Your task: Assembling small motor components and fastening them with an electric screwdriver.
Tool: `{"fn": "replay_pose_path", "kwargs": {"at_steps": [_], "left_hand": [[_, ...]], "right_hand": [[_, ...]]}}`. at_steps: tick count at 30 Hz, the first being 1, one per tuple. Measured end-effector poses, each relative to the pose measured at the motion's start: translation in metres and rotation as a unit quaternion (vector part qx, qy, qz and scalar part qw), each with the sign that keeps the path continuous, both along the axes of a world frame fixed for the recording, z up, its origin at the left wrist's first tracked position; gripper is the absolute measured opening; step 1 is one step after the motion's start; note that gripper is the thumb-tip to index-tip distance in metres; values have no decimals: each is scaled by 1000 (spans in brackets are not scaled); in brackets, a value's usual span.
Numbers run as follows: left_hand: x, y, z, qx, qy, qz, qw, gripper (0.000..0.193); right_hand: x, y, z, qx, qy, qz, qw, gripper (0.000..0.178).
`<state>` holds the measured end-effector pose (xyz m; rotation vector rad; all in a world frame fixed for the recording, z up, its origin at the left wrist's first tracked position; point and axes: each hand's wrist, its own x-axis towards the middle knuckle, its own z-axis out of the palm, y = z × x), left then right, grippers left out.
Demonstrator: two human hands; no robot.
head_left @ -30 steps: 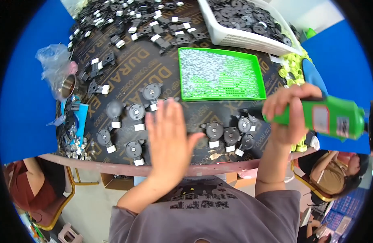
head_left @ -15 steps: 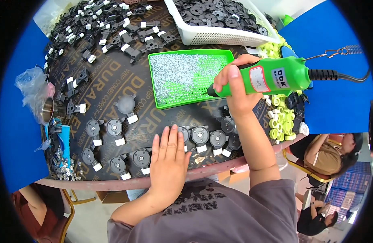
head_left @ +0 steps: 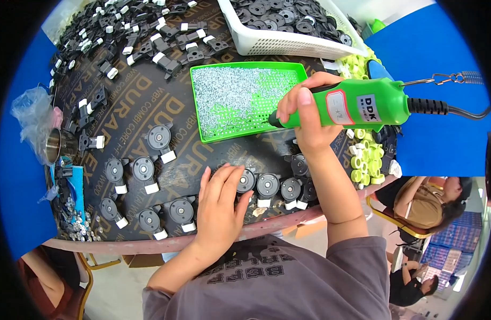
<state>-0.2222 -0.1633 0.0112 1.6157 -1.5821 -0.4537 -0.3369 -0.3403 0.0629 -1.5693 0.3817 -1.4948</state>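
In my right hand (head_left: 309, 112) is a green electric screwdriver (head_left: 363, 104), its dark tip over the near right part of a green perforated tray (head_left: 193, 98). Small silver screws (head_left: 224, 90) cover much of that tray. My left hand (head_left: 220, 210) lies over the row of parts near the table edge, fingers bent and apart. Its index finger and thumb are on either side of a black round part (head_left: 246, 181), which the hand partly covers. Beside it stand similar black discs with white tabs, such as one disc assembly (head_left: 268, 185) to the right and another (head_left: 181, 212) to the left.
A white basket (head_left: 288, 47) of black discs stands at the back. Black brackets with white ends (head_left: 165, 64) are heaped far left. Yellow-green rings (head_left: 368, 160) lie at right. A metal cup (head_left: 61, 145) is at left. A coiled spring (head_left: 469, 78) and cable (head_left: 464, 111) attach to the screwdriver.
The fingers of my left hand have bent from lying flat, showing more of the round part beside them. The view has shifted slightly. My right hand still holds the screwdriver over the tray.
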Motion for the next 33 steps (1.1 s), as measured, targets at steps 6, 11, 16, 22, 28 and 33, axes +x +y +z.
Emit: {"fn": "replay_pose_path", "kwargs": {"at_steps": [6,11,16,22,28,33], "left_hand": [[7,-5,-2,31,60,-30,997,48],[10,-5,-7,35,81,-41,995,46],[9,-7,-5,34,93,-44,994,48],[9,-6,-7,42,89,-39,994,47],[10,-8,-5,41,91,-41,994,47],[10,-8,-3,47,105,-40,993,46]], "right_hand": [[-15,27,29,-16,56,29,998,20],[-15,78,36,13,20,156,987,31],[-14,84,25,-53,90,120,987,32],[-10,81,18,-1,93,83,992,27],[-12,81,28,36,192,126,973,19],[-10,85,20,37,145,43,988,28]]}}
